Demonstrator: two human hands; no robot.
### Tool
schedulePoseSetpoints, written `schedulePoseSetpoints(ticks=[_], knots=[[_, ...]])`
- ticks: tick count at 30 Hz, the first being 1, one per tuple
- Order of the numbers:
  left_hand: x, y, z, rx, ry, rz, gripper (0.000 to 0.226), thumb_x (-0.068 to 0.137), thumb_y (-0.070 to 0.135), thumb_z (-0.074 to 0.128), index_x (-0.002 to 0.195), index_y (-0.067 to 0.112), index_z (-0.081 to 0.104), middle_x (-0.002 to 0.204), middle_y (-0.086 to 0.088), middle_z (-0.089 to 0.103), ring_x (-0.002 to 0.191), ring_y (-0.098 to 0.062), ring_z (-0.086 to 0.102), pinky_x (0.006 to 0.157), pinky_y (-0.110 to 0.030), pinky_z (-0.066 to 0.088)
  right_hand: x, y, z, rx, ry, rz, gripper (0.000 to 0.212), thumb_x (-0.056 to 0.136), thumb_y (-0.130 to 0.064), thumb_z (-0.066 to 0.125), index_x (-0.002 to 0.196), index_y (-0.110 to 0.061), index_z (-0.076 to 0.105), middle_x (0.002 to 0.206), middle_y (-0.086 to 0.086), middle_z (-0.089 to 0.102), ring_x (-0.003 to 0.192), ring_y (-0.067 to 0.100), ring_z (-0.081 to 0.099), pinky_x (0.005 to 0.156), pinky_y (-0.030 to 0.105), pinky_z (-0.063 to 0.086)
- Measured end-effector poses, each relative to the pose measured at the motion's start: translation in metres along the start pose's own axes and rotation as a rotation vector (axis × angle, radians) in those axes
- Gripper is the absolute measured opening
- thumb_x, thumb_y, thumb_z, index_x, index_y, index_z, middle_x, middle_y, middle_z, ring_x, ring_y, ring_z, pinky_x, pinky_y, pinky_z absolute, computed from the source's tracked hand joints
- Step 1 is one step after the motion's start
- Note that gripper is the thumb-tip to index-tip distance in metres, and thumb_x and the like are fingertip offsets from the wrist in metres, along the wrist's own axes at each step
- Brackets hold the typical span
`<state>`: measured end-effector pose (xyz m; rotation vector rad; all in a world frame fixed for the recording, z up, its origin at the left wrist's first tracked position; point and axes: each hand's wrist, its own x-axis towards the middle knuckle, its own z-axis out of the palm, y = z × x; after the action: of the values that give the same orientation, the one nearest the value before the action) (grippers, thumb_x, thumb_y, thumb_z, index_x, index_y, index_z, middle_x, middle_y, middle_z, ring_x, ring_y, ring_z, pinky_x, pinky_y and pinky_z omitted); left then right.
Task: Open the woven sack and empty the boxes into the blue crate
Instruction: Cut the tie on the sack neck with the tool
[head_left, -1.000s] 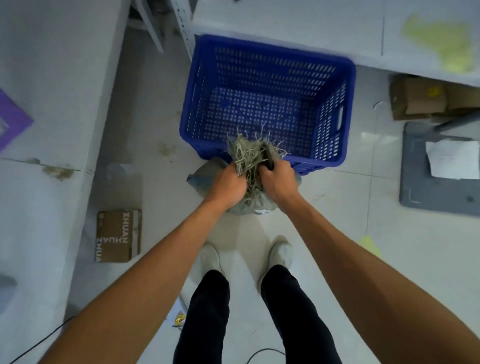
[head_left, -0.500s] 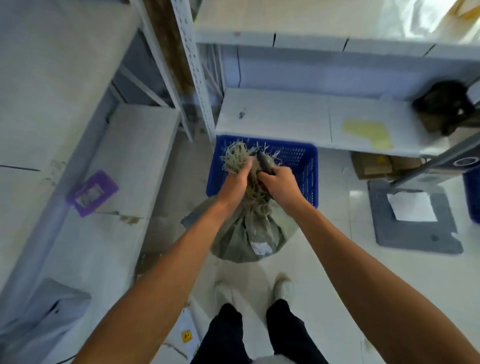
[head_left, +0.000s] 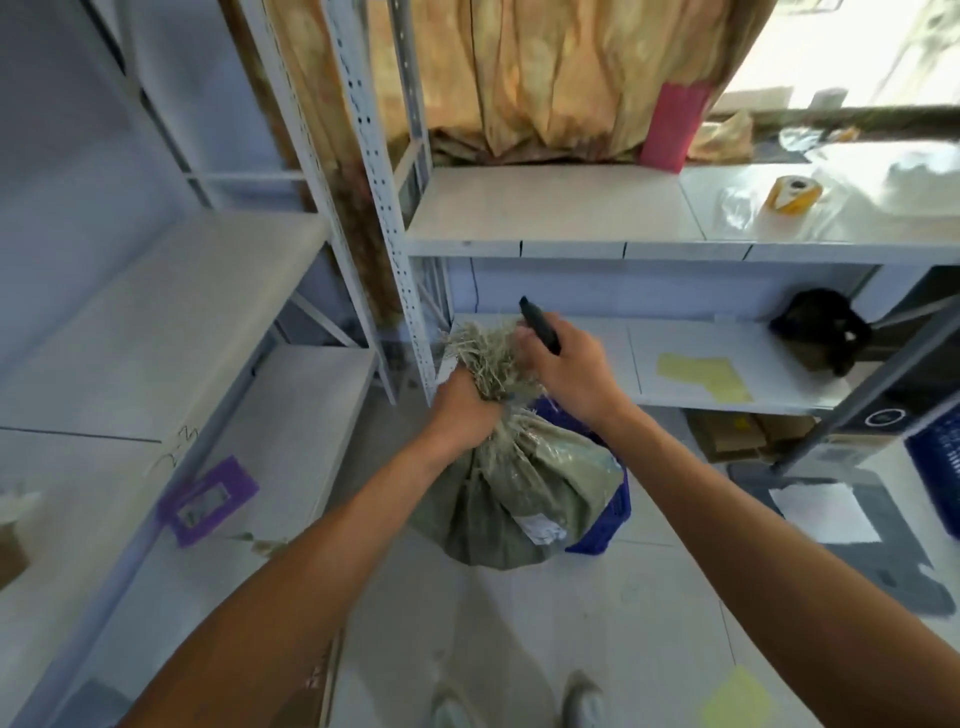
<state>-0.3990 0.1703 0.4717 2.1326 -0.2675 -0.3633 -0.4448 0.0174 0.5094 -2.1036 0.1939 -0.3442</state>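
Observation:
A grey-green woven sack (head_left: 519, 499) hangs in the air in front of me, its neck bunched and its frayed top (head_left: 485, 353) sticking up. My left hand (head_left: 462, 410) grips the neck just under the fraying. My right hand (head_left: 566, 374) holds a dark, slim tool (head_left: 540, 325) and touches the frayed top from the right. The blue crate (head_left: 608, 519) stands on the floor behind the sack, and only its right corner shows. No boxes are visible; the sack hides its contents.
White metal shelving runs along the left (head_left: 171, 332) and across the back (head_left: 675, 364), with a perforated upright (head_left: 400, 270) close behind the sack. A second blue crate (head_left: 935, 462) is at the right edge. A grey mat with paper (head_left: 831, 519) lies on the floor.
Both hands lifted the sack off the floor to chest height. The view tilted up from the crate toward the shelves. The right hand's tool now points up beside the frayed top.

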Motion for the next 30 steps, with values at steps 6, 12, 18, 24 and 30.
schedulePoseSetpoints(ticks=[6,12,18,24,30], knots=[[0.001,0.034,-0.021,-0.316,0.002,-0.117,0.023,0.097,0.013,0.045,0.102,0.022,0.065,0.1,-0.002,0.069,0.099,-0.022,0.064,0.095,-0.042,0.052,-0.015,0.018,-0.016,-0.043,0.136,0.099,0.012,0.097,-0.027,0.058,0.102,-0.017,0.06,0.084,0.004,0.071,0.066,0.019,0.06,0.062,0.037,0.049],[0.012,0.053,-0.038,-0.838,0.079,-0.25,0.037,0.096,0.035,0.046,0.088,0.012,0.074,0.092,-0.016,0.074,0.082,-0.033,0.072,0.089,-0.047,0.057,-0.041,0.034,0.008,-0.037,-0.022,0.058,0.009,0.091,-0.025,0.059,0.097,-0.018,0.062,0.074,0.001,0.062,0.061,0.016,0.052,0.058,0.034,0.042],[0.007,0.069,-0.04,-1.246,0.059,-0.112,0.039,0.1,0.036,0.039,0.093,0.01,0.067,0.091,-0.015,0.068,0.088,-0.034,0.065,0.089,-0.044,0.053,-0.045,0.021,0.025,0.077,0.041,0.06,0.031,0.089,-0.04,0.065,0.115,-0.022,0.064,0.098,-0.005,0.068,0.086,0.015,0.062,0.078,0.036,0.052],[-0.003,0.056,-0.054,-1.209,0.027,-0.209,0.051,0.1,0.037,0.04,0.129,0.003,0.064,0.125,-0.022,0.066,0.118,-0.04,0.062,0.099,-0.052,0.053,-0.042,0.024,0.029,0.198,0.011,0.105,0.015,0.092,-0.033,0.067,0.105,-0.024,0.067,0.089,-0.003,0.073,0.081,0.015,0.066,0.079,0.043,0.055],[-0.006,0.037,-0.062,-0.737,-0.009,-0.362,0.04,0.098,0.043,0.047,0.112,0.01,0.067,0.101,-0.016,0.071,0.09,-0.029,0.067,0.088,-0.044,0.055,-0.047,0.036,0.028,0.135,0.042,0.181,0.016,0.09,-0.034,0.065,0.104,-0.028,0.068,0.09,-0.005,0.073,0.085,0.018,0.068,0.083,0.047,0.057]])
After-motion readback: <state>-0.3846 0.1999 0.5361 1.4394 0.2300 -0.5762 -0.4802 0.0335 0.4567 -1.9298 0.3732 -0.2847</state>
